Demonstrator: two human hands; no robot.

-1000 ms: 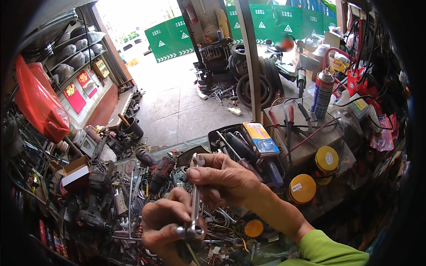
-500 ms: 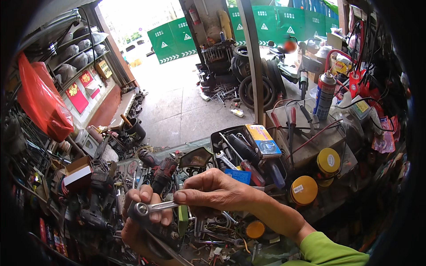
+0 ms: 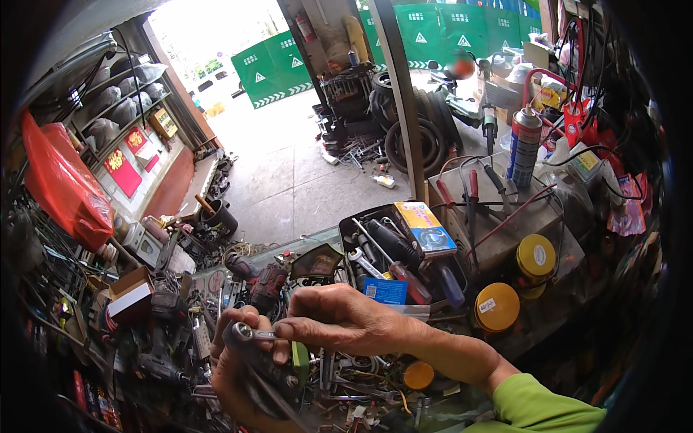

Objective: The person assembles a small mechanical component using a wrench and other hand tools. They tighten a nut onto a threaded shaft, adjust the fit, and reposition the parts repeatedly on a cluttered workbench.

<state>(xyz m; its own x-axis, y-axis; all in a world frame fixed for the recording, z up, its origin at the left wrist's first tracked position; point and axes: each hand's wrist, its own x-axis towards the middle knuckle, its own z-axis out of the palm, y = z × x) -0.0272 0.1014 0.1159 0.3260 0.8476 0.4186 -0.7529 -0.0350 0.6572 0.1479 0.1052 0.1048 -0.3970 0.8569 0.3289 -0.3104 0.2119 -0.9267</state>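
Closest to you, at about seven o'clock in the view, your left hand (image 3: pixel 242 368) cupped a dark tool body from below, its fingers curled shut around it, low over the cluttered desk (image 3: pixel 289 254). Your right hand (image 3: pixel 346 325) came in from five o'clock, green sleeve (image 3: pixel 534 411) behind it, with thumb and forefinger pinched together on the shank of a small steel wrench (image 3: pixel 249 333); its ring end pointed toward nine o'clock and lay against your left fingertips. That wrench looked stiff, light and smooth, probably oily in this shop, so it would likely slip if held by the polished ring; the flat shank where you had it seemed the surest place to grip. Just beyond your hands, at twelve o'clock, sat an open black tray (image 3: pixel 354 224) of spanners and screwdrivers with a small blue and yellow box (image 3: pixel 424 227) on its far edge. At two o'clock stood two yellow-lidded tins (image 3: pixel 497 307) and, further off, a spray can (image 3: pixel 524 144). Farthest out lay the concrete floor, stacked tyres (image 3: pixel 411 141) and green barriers (image 3: pixel 274 68).
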